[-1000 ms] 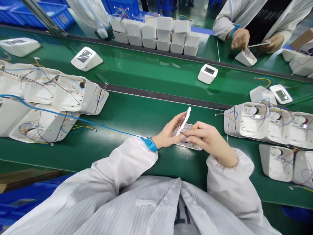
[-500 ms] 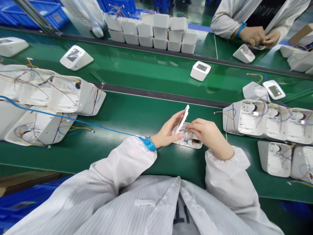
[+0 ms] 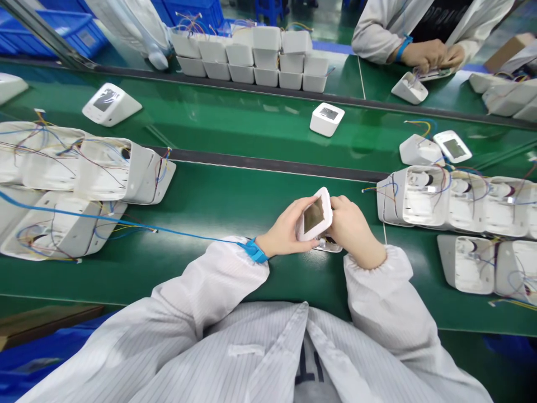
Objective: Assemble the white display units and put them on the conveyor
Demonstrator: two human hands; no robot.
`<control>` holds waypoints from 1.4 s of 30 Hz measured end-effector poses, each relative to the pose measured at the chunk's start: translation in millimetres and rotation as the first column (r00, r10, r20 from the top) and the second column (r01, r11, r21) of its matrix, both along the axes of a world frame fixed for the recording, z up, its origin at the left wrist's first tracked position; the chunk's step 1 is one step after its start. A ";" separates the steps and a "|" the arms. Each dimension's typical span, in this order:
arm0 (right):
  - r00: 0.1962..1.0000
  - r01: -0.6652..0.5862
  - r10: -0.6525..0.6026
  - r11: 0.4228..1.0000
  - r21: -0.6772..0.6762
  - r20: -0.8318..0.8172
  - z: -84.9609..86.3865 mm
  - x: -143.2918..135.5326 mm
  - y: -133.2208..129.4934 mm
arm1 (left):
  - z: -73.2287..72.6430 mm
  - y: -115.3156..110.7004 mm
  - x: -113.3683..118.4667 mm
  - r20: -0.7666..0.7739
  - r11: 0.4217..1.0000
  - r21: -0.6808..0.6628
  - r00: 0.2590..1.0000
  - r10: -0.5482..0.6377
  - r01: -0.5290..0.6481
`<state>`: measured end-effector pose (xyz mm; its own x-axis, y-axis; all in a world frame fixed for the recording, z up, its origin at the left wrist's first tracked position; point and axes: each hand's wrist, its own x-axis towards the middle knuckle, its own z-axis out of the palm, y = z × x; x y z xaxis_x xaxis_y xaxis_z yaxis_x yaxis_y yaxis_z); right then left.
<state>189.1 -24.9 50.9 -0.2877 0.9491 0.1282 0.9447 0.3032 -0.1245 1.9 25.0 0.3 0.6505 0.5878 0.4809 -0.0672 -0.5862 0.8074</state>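
My left hand is closed on a white front cover with a grey display, gripping it by its left and lower edges. The cover is tilted up, its screen side facing me. Below it, a white housing lies on the green table, with part of its inside and some wiring showing. My right hand is behind the cover's right edge, over the housing. Its fingers are curled, but the tips are hidden, so what they hold cannot be made out. A blue wrist strap with a cord is on my left wrist.
White housings with loose wires stand at left and right. A green conveyor belt beyond carries finished-looking display units. Across it are stacked white housings and a co-worker's hands. The blue cord crosses the table at left.
My left hand has turned the cover so its display faces me. My right hand has moved in behind it. The units on the belt have shifted left, and the view has moved slightly.
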 end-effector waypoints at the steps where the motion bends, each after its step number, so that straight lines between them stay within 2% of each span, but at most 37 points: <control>1: 1.000 0.012 -0.012 1.000 -0.016 -0.008 -1.5 0.4 0.5 | 1.6 -0.1 -0.2 -0.018 0.999 0.044 1.000 0.014 -0.013; 4: 0.991 0.001 -0.016 0.994 -0.110 -0.136 -4.6 8.1 4.5 | 7.7 0.4 -2.2 -0.109 0.989 0.148 0.994 0.000 0.016; 6: 0.942 -0.050 -0.032 0.971 -0.233 -0.335 -4.0 20.8 8.5 | 11.6 1.8 -4.1 -0.212 0.976 0.199 0.976 -0.042 0.085; 8: 0.827 -0.170 -0.078 0.909 -0.380 -0.557 -1.8 36.5 12.0 | 14.2 3.9 -5.6 -0.306 0.965 0.214 0.948 -0.083 0.154; 10: 0.662 -0.195 -0.212 0.878 -0.438 -0.719 -0.4 48.6 14.6 | 15.5 6.4 -6.4 -0.366 0.962 0.197 0.924 -0.107 0.189; 12: 0.471 -0.032 -0.366 0.902 -0.430 -0.803 -2.3 50.3 16.7 | 15.5 8.9 -6.5 -0.403 0.961 0.186 0.908 -0.115 0.204; 14: 0.300 0.140 -0.445 0.895 -0.423 -0.844 -7.6 40.5 18.9 | 15.0 10.8 -6.2 -0.429 0.960 0.188 0.896 -0.111 0.209; 16: 0.234 0.118 -0.474 0.881 -0.459 -0.849 -13.9 24.1 20.7 | 14.4 11.1 -5.5 -0.447 0.958 0.191 0.888 -0.107 0.212; 18: 0.210 0.058 -0.486 0.872 -0.485 -0.849 -18.1 9.3 21.8 | 13.6 8.3 -4.1 -0.455 0.962 0.190 0.886 -0.091 0.196; 20: 0.181 0.067 -0.479 0.877 -0.475 -0.859 -19.1 1.2 21.8 | 12.3 2.3 -1.7 -0.448 0.970 0.184 0.892 -0.059 0.157; 23: 0.179 0.142 -0.430 0.901 -0.409 -0.885 -15.9 -0.4 19.9 | 9.3 -9.2 2.4 -0.438 0.978 0.195 0.899 0.023 0.070; 27: 0.261 0.251 -0.335 0.929 -0.272 -0.905 -10.1 -1.5 15.5 | 5.4 -17.3 5.1 -0.436 0.970 0.245 0.893 0.116 -0.007; 30: 0.402 0.329 -0.343 0.919 -0.215 -0.849 -9.4 -4.7 13.0 | 4.5 -15.1 3.9 -0.342 0.930 0.339 0.902 0.265 -0.144; 32: 0.509 0.338 -0.405 0.906 -0.256 -0.760 -11.9 -5.3 12.6 | 5.9 -10.8 1.7 -0.293 0.890 0.397 0.888 0.355 -0.225; 34: 0.556 0.348 -0.463 0.884 -0.313 -0.690 -16.0 -4.5 13.5 | 9.5 -4.9 -1.8 -0.289 0.895 0.392 0.895 0.339 -0.213; 36: 0.552 0.353 -0.466 0.882 -0.313 -0.691 -20.2 -3.3 14.7 | 14.4 1.8 -6.0 -0.286 0.939 0.288 0.920 0.269 -0.185; 38: 0.552 0.331 -0.394 0.912 -0.241 -0.735 -23.0 -3.0 15.3 | 18.7 8.6 -10.3 -0.276 0.972 0.081 0.932 0.235 -0.221; 40: 0.567 0.300 -0.302 0.942 -0.149 -0.767 -24.0 -3.8 14.6 | 20.8 13.9 -13.7 -0.267 0.958 -0.132 0.940 0.212 -0.253; 42: 0.578 0.285 -0.235 0.955 -0.077 -0.781 -24.1 -4.7 13.2 | 20.7 16.7 -15.8 -0.247 0.944 -0.234 0.953 0.174 -0.233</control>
